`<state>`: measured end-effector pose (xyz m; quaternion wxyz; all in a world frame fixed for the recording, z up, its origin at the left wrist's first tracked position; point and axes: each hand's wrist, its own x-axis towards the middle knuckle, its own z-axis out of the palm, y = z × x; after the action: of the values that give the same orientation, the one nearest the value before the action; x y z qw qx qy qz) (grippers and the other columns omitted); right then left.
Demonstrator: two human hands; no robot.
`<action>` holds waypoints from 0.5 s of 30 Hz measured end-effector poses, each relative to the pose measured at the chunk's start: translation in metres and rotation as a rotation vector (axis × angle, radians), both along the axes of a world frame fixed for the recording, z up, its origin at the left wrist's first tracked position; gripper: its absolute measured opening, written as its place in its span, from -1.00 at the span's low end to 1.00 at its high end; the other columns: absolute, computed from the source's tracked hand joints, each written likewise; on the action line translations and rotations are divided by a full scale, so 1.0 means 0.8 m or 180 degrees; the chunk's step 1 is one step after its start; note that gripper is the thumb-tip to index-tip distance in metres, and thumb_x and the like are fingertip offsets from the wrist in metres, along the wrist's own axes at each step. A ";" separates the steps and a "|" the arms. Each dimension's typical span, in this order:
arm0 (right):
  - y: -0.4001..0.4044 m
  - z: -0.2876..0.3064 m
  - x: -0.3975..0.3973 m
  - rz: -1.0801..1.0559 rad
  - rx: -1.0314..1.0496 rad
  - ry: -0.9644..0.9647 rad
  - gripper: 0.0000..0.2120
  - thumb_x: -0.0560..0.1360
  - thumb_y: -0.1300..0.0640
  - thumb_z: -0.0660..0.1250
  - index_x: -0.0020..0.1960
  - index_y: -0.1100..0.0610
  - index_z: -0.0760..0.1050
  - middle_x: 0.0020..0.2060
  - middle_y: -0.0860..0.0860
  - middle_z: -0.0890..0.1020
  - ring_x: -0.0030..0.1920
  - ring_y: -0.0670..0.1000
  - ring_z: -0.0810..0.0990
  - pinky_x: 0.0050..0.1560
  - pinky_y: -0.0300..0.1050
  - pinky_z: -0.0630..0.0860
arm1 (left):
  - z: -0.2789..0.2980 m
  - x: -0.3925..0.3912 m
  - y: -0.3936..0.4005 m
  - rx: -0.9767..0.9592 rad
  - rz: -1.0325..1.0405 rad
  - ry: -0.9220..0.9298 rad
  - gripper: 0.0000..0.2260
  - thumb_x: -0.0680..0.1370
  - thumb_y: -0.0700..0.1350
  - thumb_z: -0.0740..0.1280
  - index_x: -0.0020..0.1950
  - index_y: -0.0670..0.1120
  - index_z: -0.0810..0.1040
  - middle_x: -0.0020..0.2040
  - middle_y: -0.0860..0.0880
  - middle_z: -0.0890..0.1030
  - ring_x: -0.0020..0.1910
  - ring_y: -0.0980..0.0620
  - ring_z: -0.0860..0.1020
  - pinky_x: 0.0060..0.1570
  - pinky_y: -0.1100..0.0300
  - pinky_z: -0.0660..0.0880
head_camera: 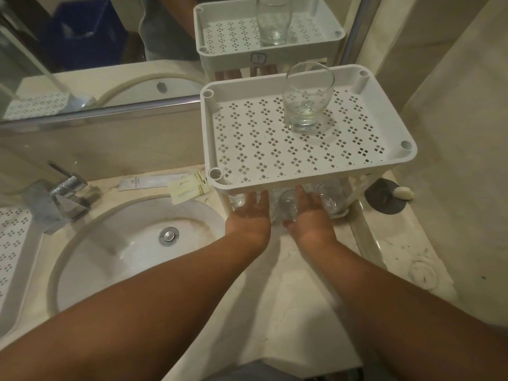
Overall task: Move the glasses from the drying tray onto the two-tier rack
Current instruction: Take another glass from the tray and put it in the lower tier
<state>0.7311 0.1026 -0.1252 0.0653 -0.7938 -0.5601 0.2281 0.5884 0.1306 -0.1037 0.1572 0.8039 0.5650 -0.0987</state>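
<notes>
**A:** What are the hands doing?

**B:** Both reach under the rack's point(305, 166) top tier. The right hand point(310, 215) has its thumb alongside a glass point(288, 209) on the lower tier; its fingers are hidden under the tier, so I cannot tell if it grips. The left hand point(251, 214) lies flat, fingers straight, just left of that glass.

**A:** Where are the other glasses?

**B:** More stand on the lower tier, blurred behind the hands. One tall glass point(306, 99) stands upright on the top tier, near the back.

**A:** And around the rack?

**B:** It sits on a pale counter point(288, 298), right of a sink point(132, 243) with a tap point(64, 199). The tray point(11, 243) is at the far left edge. A mirror point(82, 50) hangs behind.
</notes>
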 end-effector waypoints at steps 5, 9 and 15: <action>-0.012 0.013 -0.002 -0.0200 0.0090 0.0369 -0.12 0.48 0.03 0.44 0.59 0.00 -0.07 0.54 0.13 0.08 0.53 0.07 0.13 0.36 -0.08 0.36 | 0.002 -0.011 -0.012 0.0018 -0.0005 -0.0547 -0.34 0.66 0.07 0.14 0.62 0.08 -0.20 0.64 -0.03 -0.12 0.55 -0.09 0.22 0.29 0.04 0.41; -0.037 0.024 -0.010 -0.0320 0.0593 0.0392 -0.20 0.46 0.02 0.45 0.55 0.04 0.10 0.49 0.14 0.21 0.44 0.05 0.31 0.33 -0.14 0.37 | 0.001 -0.024 -0.039 0.0030 0.0267 -0.1144 -0.31 0.62 0.09 0.21 0.62 0.15 -0.14 0.64 -0.01 -0.13 0.42 -0.01 0.43 0.04 0.15 0.47; -0.078 0.046 -0.032 -0.0315 0.1042 0.0446 -0.31 0.44 0.03 0.48 0.47 0.02 0.24 0.47 0.09 0.25 0.32 0.10 0.47 0.20 -0.09 0.47 | 0.005 -0.049 -0.084 0.0008 0.0643 -0.2212 -0.40 0.59 0.10 0.28 0.59 0.14 0.14 0.60 -0.01 0.14 0.24 -0.03 0.56 0.17 0.10 0.53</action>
<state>0.7057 0.0398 -0.0884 0.2435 -0.7813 -0.5441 0.1851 0.5495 0.0633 -0.1000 0.3479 0.7298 0.5545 0.1972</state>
